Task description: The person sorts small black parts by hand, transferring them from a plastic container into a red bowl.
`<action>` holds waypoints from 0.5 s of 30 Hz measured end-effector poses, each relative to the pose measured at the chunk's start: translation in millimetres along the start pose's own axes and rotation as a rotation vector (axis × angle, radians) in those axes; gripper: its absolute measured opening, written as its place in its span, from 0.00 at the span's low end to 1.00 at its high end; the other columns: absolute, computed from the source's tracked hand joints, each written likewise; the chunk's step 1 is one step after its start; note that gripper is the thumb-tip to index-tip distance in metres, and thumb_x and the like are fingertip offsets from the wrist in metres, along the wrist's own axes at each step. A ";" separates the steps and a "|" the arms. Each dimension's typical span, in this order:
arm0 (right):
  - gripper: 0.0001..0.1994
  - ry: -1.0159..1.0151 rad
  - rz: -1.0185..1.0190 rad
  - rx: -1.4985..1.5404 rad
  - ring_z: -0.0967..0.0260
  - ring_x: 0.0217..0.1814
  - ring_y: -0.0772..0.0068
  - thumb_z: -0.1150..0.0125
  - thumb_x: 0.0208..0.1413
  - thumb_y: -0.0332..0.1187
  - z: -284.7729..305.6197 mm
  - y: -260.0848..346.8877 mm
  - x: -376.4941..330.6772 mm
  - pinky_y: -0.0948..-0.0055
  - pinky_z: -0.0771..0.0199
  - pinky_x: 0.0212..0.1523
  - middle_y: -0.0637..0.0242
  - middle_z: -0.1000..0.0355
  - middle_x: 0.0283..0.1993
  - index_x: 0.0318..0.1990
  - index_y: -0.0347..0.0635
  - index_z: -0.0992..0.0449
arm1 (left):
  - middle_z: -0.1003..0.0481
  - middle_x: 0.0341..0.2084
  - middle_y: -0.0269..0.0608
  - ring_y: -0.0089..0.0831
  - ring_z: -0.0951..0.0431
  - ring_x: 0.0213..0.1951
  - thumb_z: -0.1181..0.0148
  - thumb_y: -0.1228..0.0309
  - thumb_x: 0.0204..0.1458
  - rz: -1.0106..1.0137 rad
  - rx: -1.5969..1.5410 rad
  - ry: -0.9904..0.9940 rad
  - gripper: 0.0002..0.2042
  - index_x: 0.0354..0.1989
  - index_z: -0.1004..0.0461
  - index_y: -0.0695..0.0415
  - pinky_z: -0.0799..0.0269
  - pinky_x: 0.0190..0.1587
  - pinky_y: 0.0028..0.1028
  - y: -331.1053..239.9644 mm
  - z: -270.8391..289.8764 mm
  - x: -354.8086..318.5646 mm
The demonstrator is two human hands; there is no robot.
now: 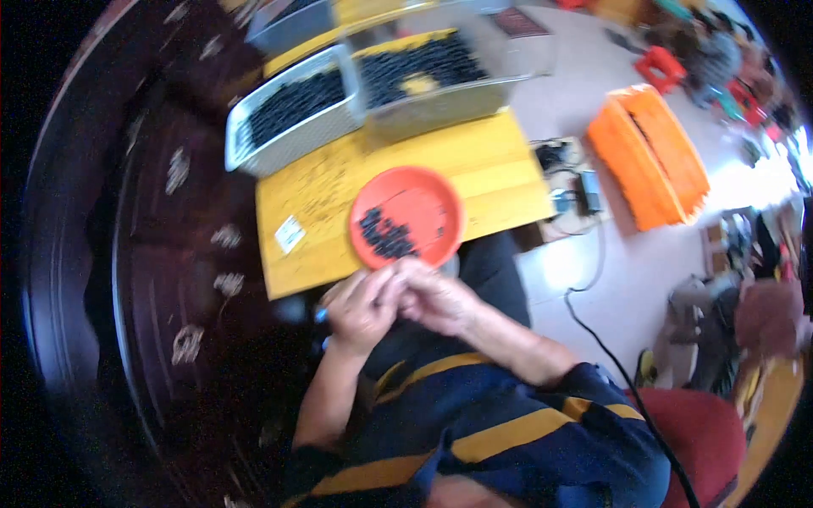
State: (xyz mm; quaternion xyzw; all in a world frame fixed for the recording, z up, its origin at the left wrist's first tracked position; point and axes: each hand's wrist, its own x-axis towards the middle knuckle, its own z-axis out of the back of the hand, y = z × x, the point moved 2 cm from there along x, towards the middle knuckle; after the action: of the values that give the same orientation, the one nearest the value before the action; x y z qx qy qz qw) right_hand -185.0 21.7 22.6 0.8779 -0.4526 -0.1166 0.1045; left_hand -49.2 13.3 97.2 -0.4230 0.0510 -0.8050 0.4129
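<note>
My left hand (360, 309) and my right hand (432, 296) meet just in front of a round red plastic bowl (440, 203). The fingers of both are bent and pressed together; whatever they hold is too small or hidden to make out. A bit of blue (321, 314) shows at the outer edge of my left hand, its kind unclear. Small black pieces (388, 235) lie heaped in the left and near part of the bowl, with a few scattered to the right. The bowl rests at the near edge of a yellow wooden table (495, 173).
A pale basket (296, 146) and a clear bin (440, 108), both filled with black pieces, stand along the table's far side. A white card (290, 234) lies at left. An orange crate (644, 161) and a black cable (605, 347) are on the floor to the right.
</note>
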 end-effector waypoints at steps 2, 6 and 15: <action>0.09 -0.045 0.006 0.021 0.33 0.27 0.87 0.41 0.66 0.43 2.8 -6.2 5.1 0.85 0.30 0.26 0.79 0.29 0.30 0.42 0.50 0.27 | 0.23 0.23 0.42 0.41 0.22 0.23 0.30 0.71 0.52 0.006 -0.001 0.000 0.06 0.37 0.19 0.56 0.27 0.26 0.37 1.7 -0.5 -1.3; 0.11 -0.017 0.005 0.065 0.33 0.27 0.88 0.43 0.67 0.45 -0.9 -0.9 5.0 0.85 0.31 0.25 0.79 0.28 0.31 0.41 0.50 0.26 | 0.23 0.22 0.39 0.36 0.22 0.22 0.30 0.74 0.51 0.015 -0.031 0.043 0.09 0.40 0.19 0.59 0.28 0.25 0.33 -0.7 -2.4 1.9; 0.07 -0.018 -0.031 0.164 0.34 0.29 0.85 0.42 0.66 0.42 -6.8 -0.3 8.3 0.82 0.32 0.29 0.79 0.29 0.31 0.41 0.52 0.25 | 0.23 0.21 0.38 0.36 0.22 0.22 0.30 0.74 0.50 -0.062 0.058 -0.007 0.08 0.38 0.19 0.57 0.27 0.25 0.33 3.3 -2.0 4.0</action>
State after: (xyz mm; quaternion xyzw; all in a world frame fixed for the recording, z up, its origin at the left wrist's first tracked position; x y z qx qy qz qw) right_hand -178.1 15.6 28.1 0.8894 -0.4477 -0.0886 0.0263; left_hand -49.8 7.7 97.0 -0.4149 0.0133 -0.8171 0.4000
